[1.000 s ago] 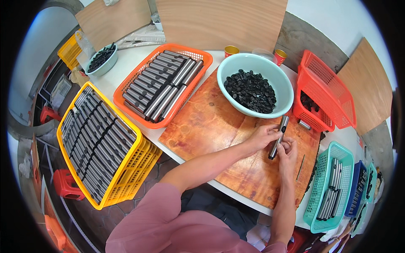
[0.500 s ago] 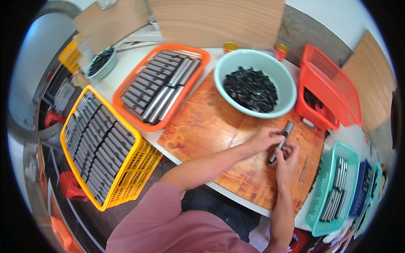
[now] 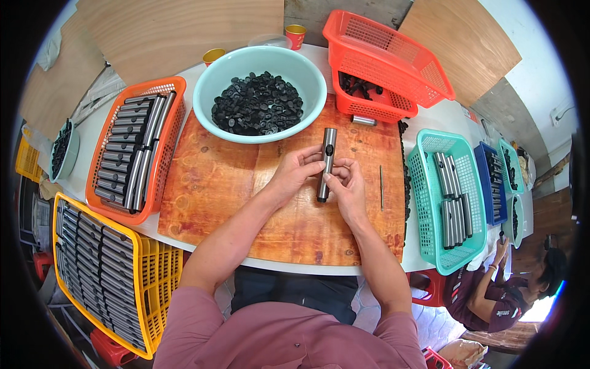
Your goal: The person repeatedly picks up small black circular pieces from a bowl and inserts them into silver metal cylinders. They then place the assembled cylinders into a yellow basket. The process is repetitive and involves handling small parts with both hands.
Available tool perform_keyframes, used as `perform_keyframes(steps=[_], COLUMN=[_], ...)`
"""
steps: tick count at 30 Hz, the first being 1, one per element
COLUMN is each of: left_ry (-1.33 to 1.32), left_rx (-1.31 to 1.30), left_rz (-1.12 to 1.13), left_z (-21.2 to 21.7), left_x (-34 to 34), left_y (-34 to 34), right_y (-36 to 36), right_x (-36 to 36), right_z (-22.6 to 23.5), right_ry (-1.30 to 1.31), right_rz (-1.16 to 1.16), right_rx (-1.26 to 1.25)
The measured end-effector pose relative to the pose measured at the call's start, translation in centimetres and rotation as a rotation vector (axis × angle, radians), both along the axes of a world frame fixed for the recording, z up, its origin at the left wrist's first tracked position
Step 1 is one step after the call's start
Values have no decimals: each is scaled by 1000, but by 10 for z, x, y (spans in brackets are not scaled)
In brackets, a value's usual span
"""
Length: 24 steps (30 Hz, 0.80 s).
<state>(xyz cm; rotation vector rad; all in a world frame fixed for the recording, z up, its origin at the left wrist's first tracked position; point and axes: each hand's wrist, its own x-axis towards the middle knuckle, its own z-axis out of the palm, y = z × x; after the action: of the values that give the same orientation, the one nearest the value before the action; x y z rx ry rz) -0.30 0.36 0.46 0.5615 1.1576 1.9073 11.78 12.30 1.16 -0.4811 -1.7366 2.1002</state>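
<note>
Over board [image 3: 212,197], tube [image 3: 329,160], long axis pointing away

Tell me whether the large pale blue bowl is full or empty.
Partly filled: black pieces heap in the pale blue bowl, beyond the held metal tube, with bare inner wall showing around them.

The right hand [image 3: 349,190] partly covers the silver metal tube [image 3: 328,161], the upper red plastic basket [image 3: 393,52] hides part of the lower red basket [image 3: 376,109], and black pieces [image 3: 61,147] in the far-left pale-blue bowl [image 3: 72,155] are too small to distinguish.
</note>
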Motion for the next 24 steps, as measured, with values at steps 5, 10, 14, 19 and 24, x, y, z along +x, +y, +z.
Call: perform_keyframes(steps=[5,10,14,19,24], left_ry=[6,-37,-57,-74,-94], left_rx=[-19,-26,-23,-13,71], left_rz=[-2,1,-8,10,28], left_z=[0,3,2,5,8], left_x=[0,1,0,2,-3], left_y=[-1,-2,-1,1,-8], right_y=[-2,-3,-4,-5,-13], right_x=[0,0,0,0,7], right_z=[0,3,0,-6,-5], right_ry=[7,-19,0,19,130], right_rz=[-7,-5,-14,-13,-27], right_rx=[25,69,110,197,456])
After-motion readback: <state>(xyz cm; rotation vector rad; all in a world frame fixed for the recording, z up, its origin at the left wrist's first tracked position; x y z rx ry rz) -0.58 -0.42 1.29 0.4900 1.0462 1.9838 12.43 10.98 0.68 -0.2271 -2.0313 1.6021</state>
